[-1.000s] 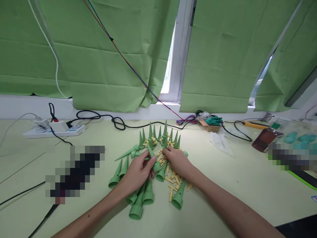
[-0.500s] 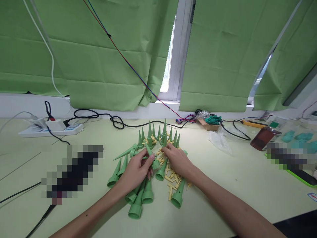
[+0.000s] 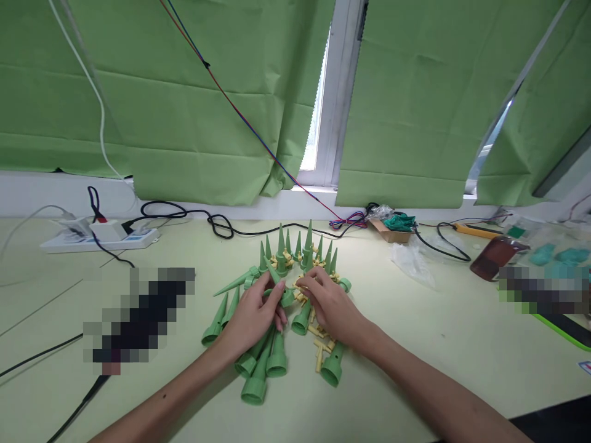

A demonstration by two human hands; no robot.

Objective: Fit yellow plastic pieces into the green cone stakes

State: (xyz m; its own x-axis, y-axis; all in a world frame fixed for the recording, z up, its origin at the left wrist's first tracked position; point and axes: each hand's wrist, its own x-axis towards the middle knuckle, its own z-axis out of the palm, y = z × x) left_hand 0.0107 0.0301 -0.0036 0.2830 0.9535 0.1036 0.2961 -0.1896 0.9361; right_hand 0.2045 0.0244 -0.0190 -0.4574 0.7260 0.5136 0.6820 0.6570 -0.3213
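My left hand (image 3: pixel 256 311) is closed around a hollow green plastic spike (image 3: pixel 286 298), its wide socket end turned to the right. Close to that socket, my right hand (image 3: pixel 333 303) pinches a small yellow T-shaped fitting (image 3: pixel 295 288), partly hidden by the fingertips. Under and beside the right hand lie loose yellow fittings (image 3: pixel 319 354). More green spikes (image 3: pixel 254 389) lie in front of and left of my left hand. Behind both hands, several spikes (image 3: pixel 281 249) stand upright, with yellow fittings on or beside them.
A white power strip (image 3: pixel 101 240) and black cables lie at the back left. At the back right are a small cardboard box (image 3: pixel 390 232), a clear plastic bag (image 3: pixel 412 263) and a dark red bottle (image 3: pixel 496 257). Green curtains (image 3: pixel 198 123) hang behind the table.
My right hand has lifted from the pile of yellow fittings, with one pinched in its fingertips near the held spike. My left hand keeps its hold on the spike.
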